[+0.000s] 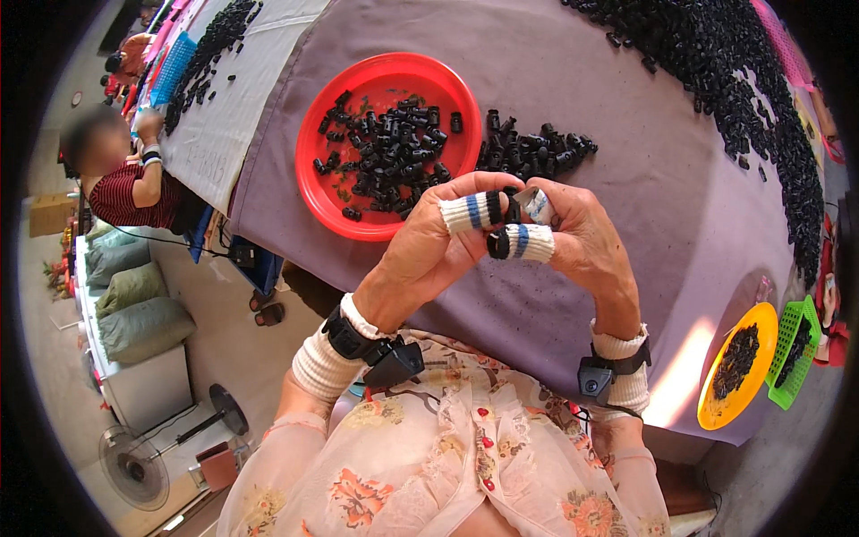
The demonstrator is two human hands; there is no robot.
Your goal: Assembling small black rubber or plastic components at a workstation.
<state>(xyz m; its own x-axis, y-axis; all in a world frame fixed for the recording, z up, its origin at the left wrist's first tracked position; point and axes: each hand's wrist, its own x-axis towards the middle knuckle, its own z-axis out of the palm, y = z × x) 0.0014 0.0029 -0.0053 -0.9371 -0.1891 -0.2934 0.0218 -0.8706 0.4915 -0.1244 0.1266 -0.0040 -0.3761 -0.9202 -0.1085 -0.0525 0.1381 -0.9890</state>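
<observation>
Just in front of my body, above the near side of the cloth-covered table [403,286], my left hand [425,251] and my right hand [586,233] meet. Between their fingertips they pinch a small black plastic part [513,211], mostly covered by the fingers. White knit finger sleeves with blue and black bands cover some fingers on both hands. Past my left hand sits a red round tray [310,170] with many small black barrel-shaped parts [394,148] and some dark crumbs. To its right, beyond my fingers, lies a loose heap of similar black parts [537,152].
A large spread of black parts [716,63] covers the far right of the table. An orange plate [761,327] and a green basket [777,385] hold more at right. Another person [121,179] sits at the left by a blue basket [174,67]. A fan [134,465] stands lower left.
</observation>
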